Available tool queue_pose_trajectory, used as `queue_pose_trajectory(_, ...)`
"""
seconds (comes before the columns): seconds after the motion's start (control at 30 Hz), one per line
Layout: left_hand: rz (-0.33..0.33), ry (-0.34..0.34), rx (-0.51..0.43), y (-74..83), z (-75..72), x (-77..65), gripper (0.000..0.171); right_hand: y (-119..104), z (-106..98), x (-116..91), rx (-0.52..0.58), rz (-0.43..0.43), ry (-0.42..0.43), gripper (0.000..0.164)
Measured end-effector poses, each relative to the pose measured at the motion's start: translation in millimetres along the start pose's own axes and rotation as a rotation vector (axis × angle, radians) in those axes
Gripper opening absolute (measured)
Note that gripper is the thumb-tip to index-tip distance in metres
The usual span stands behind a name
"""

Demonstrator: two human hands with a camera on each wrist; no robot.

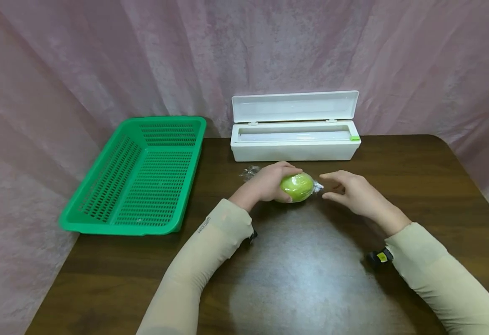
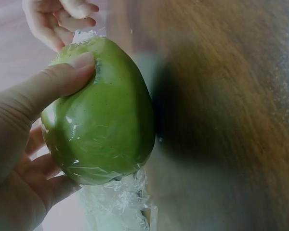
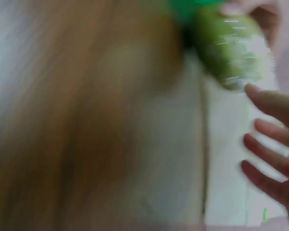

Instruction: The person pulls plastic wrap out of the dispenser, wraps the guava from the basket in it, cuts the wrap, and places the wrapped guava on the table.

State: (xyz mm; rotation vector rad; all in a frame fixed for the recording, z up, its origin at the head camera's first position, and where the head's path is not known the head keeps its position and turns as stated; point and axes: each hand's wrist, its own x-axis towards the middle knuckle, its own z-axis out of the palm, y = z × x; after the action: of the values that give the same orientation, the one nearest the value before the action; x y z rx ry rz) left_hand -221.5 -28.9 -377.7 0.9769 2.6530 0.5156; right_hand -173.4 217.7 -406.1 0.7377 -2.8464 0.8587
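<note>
A green fruit [image 1: 298, 187], smooth and rounded, is wrapped in clear cling film. My left hand [image 1: 269, 181] grips it from the left; in the left wrist view the thumb lies across the wrapped fruit [image 2: 108, 120], with fingers behind it. Crumpled loose film [image 2: 120, 202] sticks out at one end, and a gathered tuft of film [image 1: 318, 186] at the other points right. My right hand [image 1: 351, 193] is just beyond that tuft, thumb and fingers parted and holding nothing. In the right wrist view, the thumb of the right hand [image 3: 279, 149] comes close to the fruit's end.
Behind the hands stands a white cling film box [image 1: 296, 152], its lid raised and a roll inside. A green plastic basket [image 1: 180, 204] with slotted walls sits on the left of the brown wooden table [image 1: 144, 270]. A pink curtain [image 1: 303, 46] hangs behind.
</note>
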Motion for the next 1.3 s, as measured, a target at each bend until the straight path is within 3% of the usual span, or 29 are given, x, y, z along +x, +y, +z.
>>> queue_pose_trajectory(0.13, -0.017, -0.004, -0.019, -3.5, -1.2, 0.9, 0.079, 6.7, 11.6, 5.8, -0.159, -0.216, 0.087, 0.042)
queue_pose_trajectory(0.23, -0.011, -0.008, -0.03, -4.3, -0.4, 2.5, 0.079, 10.3, 18.3, 9.8, -0.212, -0.312, 0.153, 0.035)
queue_pose_trajectory(0.33, -0.009, -0.006, -0.036, -4.4, 0.4, 4.0, 0.079, 11.7, 21.3, 12.6, -0.225, -0.358, 0.185, 0.031)
queue_pose_trajectory(0.43, -0.014, -0.006, -0.032, -3.8, 0.9, 4.6, 0.079, 9.9, 21.8, 14.6, -0.171, -0.332, 0.181, 0.024)
queue_pose_trajectory(0.63, -0.022, -0.012, -0.006, -0.7, 0.9, 2.9, 0.079, 6.2, 21.0, 18.5, 0.073, -0.119, 0.1, 0.007)
queue_pose_trajectory(0.87, -0.028, -0.014, 0.04, 3.0, 4.1, -1.0, 0.08, 6.5, 21.6, 20.6, 0.448, 0.171, -0.027, 0.02)
queue_pose_trajectory(1.03, -0.016, 0.002, 0.142, 6.6, 10.3, -4.9, 0.084, 2.6, 20.0, 21.3, 0.753, 0.403, -0.087, 0.028)
queue_pose_trajectory(1.13, -0.013, 0.018, 0.202, 9.8, 13.6, -6.7, 0.085, -1.3, 16.6, 22.1, 0.94, 0.578, -0.133, 0.018)
queue_pose_trajectory(1.2, -0.013, 0.03, 0.249, 12.8, 15.3, -7.6, 0.085, -2.9, 14.0, 22.5, 1.025, 0.671, -0.167, 0.014)
queue_pose_trajectory(1.3, -0.018, 0.049, 0.333, 17.8, 16.8, -8.2, 0.084, -4.8, 12.3, 24.6, 1.092, 0.762, -0.194, 0.021)
